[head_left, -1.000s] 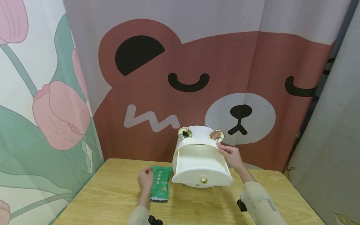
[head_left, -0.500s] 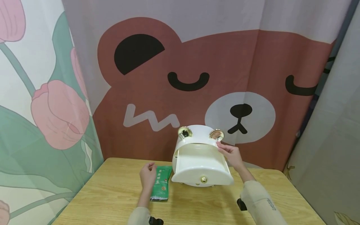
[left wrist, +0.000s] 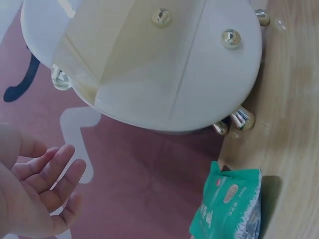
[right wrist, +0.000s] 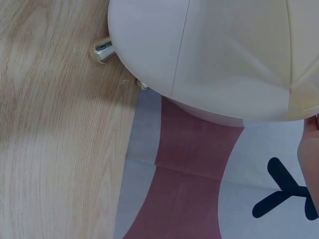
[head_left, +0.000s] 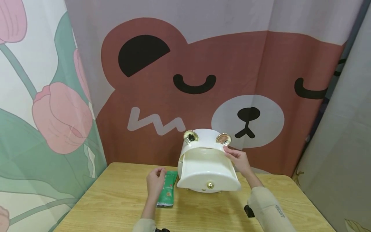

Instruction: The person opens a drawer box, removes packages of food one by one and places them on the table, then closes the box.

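Observation:
A white frog-like storage box (head_left: 203, 137) with gold-rimmed eyes stands on the table, its drawer (head_left: 207, 180) pulled out toward me and a gold knob (head_left: 210, 185) on the drawer front. My right hand (head_left: 239, 161) pinches the box's upper rim just under the right eye; only a sliver of it enters the right wrist view. To the left, my left hand (head_left: 155, 182) hovers over a green packet (head_left: 169, 190), partly covering it in the head view. In the left wrist view its fingers (left wrist: 52, 174) are loosely bent, hold nothing and sit apart from the packet (left wrist: 232, 204).
The wooden table (head_left: 116, 203) ends at the back against a curtain (head_left: 139, 145) printed with a brown bear. A tulip-patterned curtain (head_left: 43, 180) hangs on the left and a pale one (head_left: 336, 145) on the right. Short metallic feet (left wrist: 242, 118) support the box.
My left hand has shifted right and slightly up from the packet's left edge, covering more of the packet. The right hand, box and drawer have stayed in place.

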Demonstrator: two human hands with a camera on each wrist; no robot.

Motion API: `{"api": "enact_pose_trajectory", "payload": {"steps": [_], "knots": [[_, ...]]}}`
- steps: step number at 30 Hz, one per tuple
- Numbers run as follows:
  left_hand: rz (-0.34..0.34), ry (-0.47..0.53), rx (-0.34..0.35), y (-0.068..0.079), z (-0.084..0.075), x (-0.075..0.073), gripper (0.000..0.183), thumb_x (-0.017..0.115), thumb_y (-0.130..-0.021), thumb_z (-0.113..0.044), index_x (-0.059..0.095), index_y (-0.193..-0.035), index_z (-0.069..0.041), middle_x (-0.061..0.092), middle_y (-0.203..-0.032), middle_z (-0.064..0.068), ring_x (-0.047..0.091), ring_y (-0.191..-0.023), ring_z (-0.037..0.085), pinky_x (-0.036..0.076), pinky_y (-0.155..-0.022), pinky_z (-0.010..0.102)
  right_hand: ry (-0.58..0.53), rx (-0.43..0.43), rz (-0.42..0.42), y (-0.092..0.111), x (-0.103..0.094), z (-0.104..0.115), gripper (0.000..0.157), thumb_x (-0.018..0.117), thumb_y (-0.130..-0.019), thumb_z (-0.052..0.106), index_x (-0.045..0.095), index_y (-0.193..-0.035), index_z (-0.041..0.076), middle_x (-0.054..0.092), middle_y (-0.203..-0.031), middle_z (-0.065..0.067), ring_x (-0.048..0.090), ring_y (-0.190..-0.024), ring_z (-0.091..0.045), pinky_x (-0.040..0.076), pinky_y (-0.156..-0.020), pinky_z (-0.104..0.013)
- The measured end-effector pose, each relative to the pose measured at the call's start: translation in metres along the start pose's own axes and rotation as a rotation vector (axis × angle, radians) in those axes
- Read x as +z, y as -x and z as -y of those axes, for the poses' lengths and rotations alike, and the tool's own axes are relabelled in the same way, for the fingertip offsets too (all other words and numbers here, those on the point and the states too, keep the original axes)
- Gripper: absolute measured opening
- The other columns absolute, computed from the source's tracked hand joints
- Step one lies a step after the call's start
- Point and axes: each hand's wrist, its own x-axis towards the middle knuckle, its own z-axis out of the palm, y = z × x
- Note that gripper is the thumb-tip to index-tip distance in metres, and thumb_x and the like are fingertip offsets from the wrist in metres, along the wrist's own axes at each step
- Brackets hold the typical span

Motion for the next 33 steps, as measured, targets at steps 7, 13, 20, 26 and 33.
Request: {"api": "enact_pose_trajectory", "payload": {"steps": [7, 13, 20, 26, 33], "knots": [[-0.001, -0.004, 0.015, 0.004, -0.008, 0.000, 0.016, 0.057, -0.086, -0.009, 0.066, -0.079, 0.002, 0.064, -0.071, 0.008, 0.058, -0.064, 0.018, 0.045, -0.057, 0.029, 0.002, -0.004, -0.001, 0.000, 0.000, -0.002, 0.026, 0.061, -0.082, 0.000, 0.057, -0.102, -0.016, 0.052, -0.110, -0.024, 0.053, -0.098, 0.002, 0.043, -0.078, -0.019], [-0.007, -0.030, 0.062, 0.010, -0.017, -0.002, 0.017, 0.056, -0.087, -0.011, 0.066, -0.078, 0.000, 0.064, -0.071, 0.006, 0.059, -0.067, 0.018, 0.045, -0.059, 0.031, -0.012, -0.011, 0.001, 0.000, 0.000, -0.004, 0.025, 0.061, -0.081, -0.002, 0.056, -0.101, -0.017, 0.052, -0.110, -0.024, 0.053, -0.099, 0.001, 0.042, -0.080, -0.019], [-0.005, -0.032, 0.111, 0.017, -0.029, -0.006, 0.018, 0.056, -0.087, -0.011, 0.065, -0.076, -0.001, 0.065, -0.071, 0.006, 0.059, -0.065, 0.018, 0.044, -0.056, 0.028, -0.009, -0.025, -0.008, 0.000, 0.001, -0.003, 0.025, 0.060, -0.081, -0.003, 0.057, -0.101, -0.017, 0.054, -0.109, -0.021, 0.053, -0.099, 0.002, 0.042, -0.080, -0.018], [-0.004, -0.019, 0.176, 0.023, -0.036, -0.007, 0.013, 0.057, -0.085, -0.007, 0.066, -0.079, 0.000, 0.065, -0.070, 0.006, 0.052, -0.052, 0.010, 0.038, -0.043, 0.021, -0.001, -0.026, -0.005, 0.000, 0.000, -0.004, 0.025, 0.060, -0.082, -0.002, 0.056, -0.101, -0.018, 0.053, -0.109, -0.024, 0.052, -0.099, 0.003, 0.042, -0.079, -0.018], [-0.035, -0.042, 0.218, 0.034, -0.043, -0.008, 0.012, 0.059, -0.084, -0.009, 0.066, -0.081, -0.001, 0.063, -0.069, 0.004, 0.051, -0.050, 0.007, 0.041, -0.045, 0.022, -0.009, -0.009, -0.022, 0.002, 0.002, -0.001, 0.025, 0.059, -0.082, -0.003, 0.055, -0.101, -0.018, 0.052, -0.109, -0.026, 0.053, -0.100, 0.001, 0.042, -0.080, -0.017]]}}
